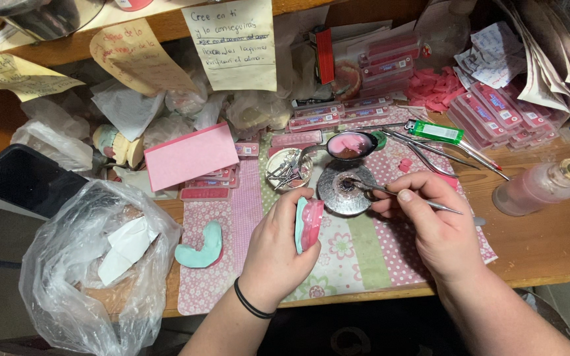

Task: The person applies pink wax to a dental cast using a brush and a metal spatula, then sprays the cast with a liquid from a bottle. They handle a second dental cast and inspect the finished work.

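Note:
My left hand [277,247] grips a small dental cast [308,224], pale teal with a pink wax rim, held on edge above a patterned mat [357,257]. A black band circles that wrist. My right hand [433,224] pinches a thin metal instrument [390,191] like a pen. Its tip rests in the middle of a round metal dish [346,190] just beyond the cast. Behind the dish a metal ladle [349,145] holds pink wax.
A second teal cast [200,248] lies left on the mat. A clear plastic bag [94,264] bulges at the left edge, beside a dark phone [24,179]. Pink boxes [496,109], a green lighter [437,132], pliers [430,153] and a pink bottle [539,188] crowd the back and right.

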